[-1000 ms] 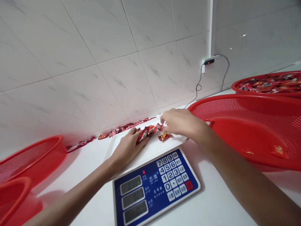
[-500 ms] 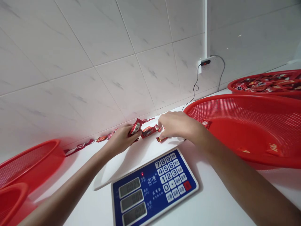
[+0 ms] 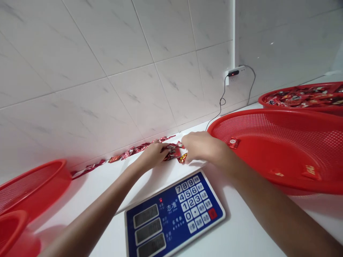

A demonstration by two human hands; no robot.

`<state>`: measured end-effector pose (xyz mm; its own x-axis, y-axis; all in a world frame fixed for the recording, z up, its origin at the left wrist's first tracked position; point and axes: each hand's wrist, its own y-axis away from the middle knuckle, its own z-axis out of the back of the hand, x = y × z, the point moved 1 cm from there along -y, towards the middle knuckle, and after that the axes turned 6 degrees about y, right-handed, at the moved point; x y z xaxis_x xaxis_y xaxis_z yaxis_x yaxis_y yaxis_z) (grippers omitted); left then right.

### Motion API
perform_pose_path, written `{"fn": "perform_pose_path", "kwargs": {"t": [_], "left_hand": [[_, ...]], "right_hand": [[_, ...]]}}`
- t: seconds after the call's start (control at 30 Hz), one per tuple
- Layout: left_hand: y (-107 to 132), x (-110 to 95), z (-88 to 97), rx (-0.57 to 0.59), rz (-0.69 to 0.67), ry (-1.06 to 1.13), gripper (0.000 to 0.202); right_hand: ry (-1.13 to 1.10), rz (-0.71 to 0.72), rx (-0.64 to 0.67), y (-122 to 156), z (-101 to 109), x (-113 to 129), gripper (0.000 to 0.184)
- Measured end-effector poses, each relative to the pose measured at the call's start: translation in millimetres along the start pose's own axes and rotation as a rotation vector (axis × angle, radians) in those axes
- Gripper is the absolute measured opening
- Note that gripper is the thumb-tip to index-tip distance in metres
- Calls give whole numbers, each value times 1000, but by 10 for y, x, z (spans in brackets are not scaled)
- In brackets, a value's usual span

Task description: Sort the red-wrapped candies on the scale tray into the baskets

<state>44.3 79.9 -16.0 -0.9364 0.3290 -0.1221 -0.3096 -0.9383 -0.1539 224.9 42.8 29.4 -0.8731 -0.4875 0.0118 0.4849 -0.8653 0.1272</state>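
My left hand [image 3: 153,156] lies over a small cluster of red foil candy packets [image 3: 171,152] on the white weighing pan [image 3: 158,185], its fingers covering part of them. Whether it grips any packet is hidden. My right hand [image 3: 200,146] sits just to the right, fingertips curled down beside a red-and-gold packet [image 3: 182,158]. Below both hands is the blue keypad panel of a digital scale [image 3: 174,214], with three dim displays.
A large red mesh basket [image 3: 257,117] at right holds a few loose packets, and a red basket heaped with packets [image 3: 268,98] stands behind it. Red baskets [image 3: 32,178] sit at left. Packets line the tiled wall's base [image 3: 134,150].
My left hand has moved right and down, from lifting a packet above the pan to lying over the cluster. My right hand has shifted little. The view has drifted slightly.
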Motion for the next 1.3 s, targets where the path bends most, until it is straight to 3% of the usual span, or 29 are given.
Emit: {"fn": "perform_pose_path", "kwargs": {"t": [0.13,0.27,0.33,0.4,0.53,0.6,0.73,0.87,0.93,1.07,1.17,1.3], "left_hand": [[133,38,-1,42,16,54,46],[347,144,142,158,10,156,52],[461,245,214,217,36,222,62],[553,335,239,206,74,262,76],[577,357,73,215,39,304,114],[503,303,-50,192,-15,314,121],[339,159,-179,78,-128,325,109],[263,88,-169,12,-98,334,96],[237,96,-148,33,-71,342,92],[206,130,-102,173,-161,398,76],[221,139,-71,168,-176,377,69],[235,89,-62,158,-170,351,65]], "right_hand": [[-9,12,0,-40,-29,1,39],[-44,23,34,-62,-48,-8,47],[-67,22,44,-85,-64,-21,47],[-104,15,29,-132,-91,-41,47],[-184,2,13,-280,-181,-81,49],[-215,32,16,-346,-225,-85,46],[-289,129,6,-414,-276,-49,36],[-339,162,-16,-460,-310,0,48],[-355,178,-7,-485,-325,3,54],[-356,223,66,-466,-306,-30,55],[-312,253,94,-338,-203,-45,45],[-215,92,-9,-68,-3,-66,26]]}}
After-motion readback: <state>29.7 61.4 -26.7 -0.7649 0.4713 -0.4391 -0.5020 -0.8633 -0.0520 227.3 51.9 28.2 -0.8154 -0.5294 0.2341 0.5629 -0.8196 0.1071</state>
